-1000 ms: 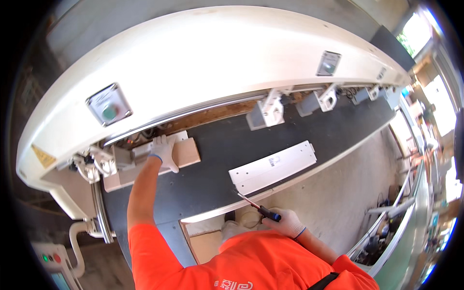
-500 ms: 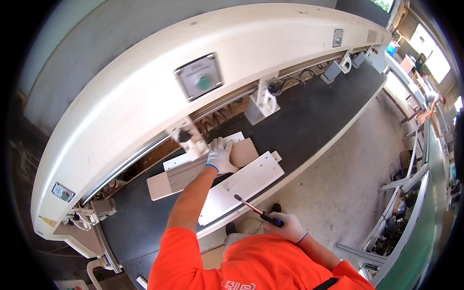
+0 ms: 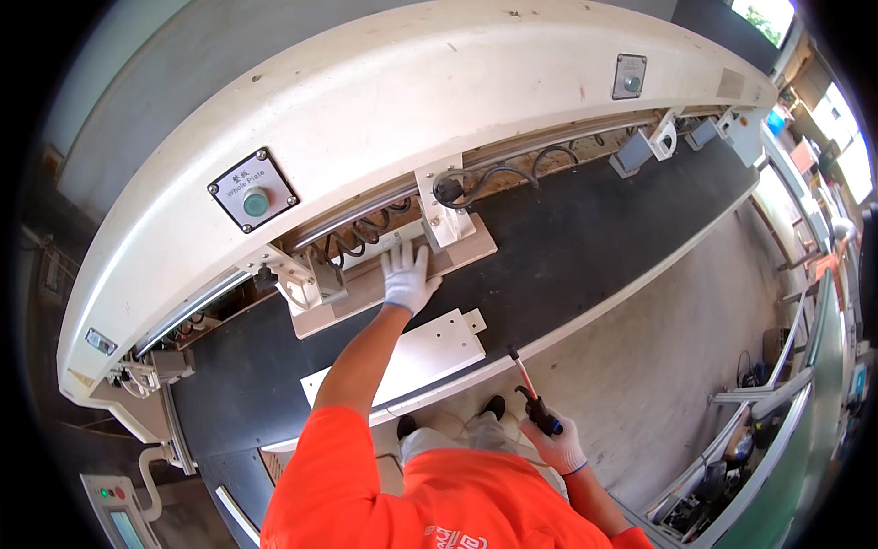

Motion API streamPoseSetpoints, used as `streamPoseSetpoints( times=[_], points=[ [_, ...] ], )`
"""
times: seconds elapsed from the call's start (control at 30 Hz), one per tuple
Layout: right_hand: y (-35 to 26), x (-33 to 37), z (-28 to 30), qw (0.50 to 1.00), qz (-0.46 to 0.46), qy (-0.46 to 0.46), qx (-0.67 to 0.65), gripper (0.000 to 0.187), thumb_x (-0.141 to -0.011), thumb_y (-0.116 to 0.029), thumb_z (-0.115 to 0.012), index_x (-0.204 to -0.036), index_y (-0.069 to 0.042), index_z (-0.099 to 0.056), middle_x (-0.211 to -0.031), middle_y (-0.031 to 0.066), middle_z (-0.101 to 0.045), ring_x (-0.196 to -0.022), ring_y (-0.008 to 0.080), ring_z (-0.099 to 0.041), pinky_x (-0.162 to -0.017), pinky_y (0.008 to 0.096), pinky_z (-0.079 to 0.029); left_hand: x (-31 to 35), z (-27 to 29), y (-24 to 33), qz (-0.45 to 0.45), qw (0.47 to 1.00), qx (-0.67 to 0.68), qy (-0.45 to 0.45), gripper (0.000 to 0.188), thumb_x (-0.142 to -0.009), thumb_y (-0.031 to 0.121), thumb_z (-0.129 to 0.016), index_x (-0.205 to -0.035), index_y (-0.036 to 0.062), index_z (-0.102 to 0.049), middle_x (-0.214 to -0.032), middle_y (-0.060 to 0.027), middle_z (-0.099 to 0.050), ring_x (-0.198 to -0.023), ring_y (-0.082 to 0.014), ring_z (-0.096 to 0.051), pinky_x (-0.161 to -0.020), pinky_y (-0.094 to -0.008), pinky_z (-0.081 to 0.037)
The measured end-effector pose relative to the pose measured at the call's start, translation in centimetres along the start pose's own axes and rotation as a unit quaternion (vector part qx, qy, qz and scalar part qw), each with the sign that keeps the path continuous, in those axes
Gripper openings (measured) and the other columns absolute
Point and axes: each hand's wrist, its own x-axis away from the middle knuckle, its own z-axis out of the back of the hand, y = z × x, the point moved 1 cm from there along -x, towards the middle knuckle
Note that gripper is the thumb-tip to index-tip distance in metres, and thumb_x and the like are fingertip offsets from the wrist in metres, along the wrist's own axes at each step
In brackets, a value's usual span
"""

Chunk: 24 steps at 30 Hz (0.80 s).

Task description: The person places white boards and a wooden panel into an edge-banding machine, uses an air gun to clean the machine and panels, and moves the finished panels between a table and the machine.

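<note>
My left hand (image 3: 408, 278), in a white knit glove, lies with its fingers spread on a long wood-toned panel (image 3: 366, 300). The panel sits on the black table against the machine's rail, with the left clamp block (image 3: 306, 282) and the right clamp block (image 3: 444, 215) at its two ends. Behind it shows part of a white strip (image 3: 384, 240). Nearer to me lies a white plate (image 3: 416, 361) with small holes. Away from the table's front edge, my gloved right hand (image 3: 560, 446) is closed around an air blow gun (image 3: 541, 414), its thin nozzle pointing up and left.
A curved white machine beam (image 3: 402, 101) spans the black tabletop (image 3: 585, 238), carrying a green push button (image 3: 256, 201). Coiled black hoses (image 3: 357, 240) hang behind the clamps. At the right stands a metal frame rack (image 3: 764, 439) with parts. A control panel (image 3: 119, 503) is at lower left.
The wood-toned panel and my left hand on it have moved back toward the rail, between the clamp blocks. My right hand still holds the blow gun. The view has shifted.
</note>
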Motion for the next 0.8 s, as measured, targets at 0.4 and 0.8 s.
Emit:
streamPoseSetpoints(
  times=[0.4, 0.8],
  points=[
    [-11.6, -6.2, 3.2, 0.972, 0.075, 0.192, -0.112, 0.020, -0.103, -0.024, -0.066, -0.102, -0.004, -0.066, -0.075, 0.0001, -0.067, -0.059, 0.0050, -0.056, -0.053, 0.0250, -0.043, 2.1, 0.7, -3.7, -0.025, 0.999, 0.031, 0.013, 0.075, -0.089, 0.051, -0.074, -0.149, 0.0098, -0.054, -0.156, -0.0264, -0.044, -0.147, -0.0474, -0.037, -0.124, -0.0601, -0.024],
    [-26.3, -15.5, 11.0, 0.952, 0.149, 0.252, -0.085, 0.037, -0.102, -0.042, -0.069, -0.103, -0.005, -0.064, -0.075, 0.0071, -0.070, -0.047, 0.0117, -0.057, -0.044, 0.0283, -0.044, 22.0, 9.0, 0.8, -0.104, 0.972, 0.210, 0.004, 0.082, -0.079, 0.036, -0.082, -0.147, 0.0016, -0.052, -0.153, -0.0274, -0.046, -0.142, -0.0500, -0.041, -0.119, -0.0648, -0.031]
  ],
)
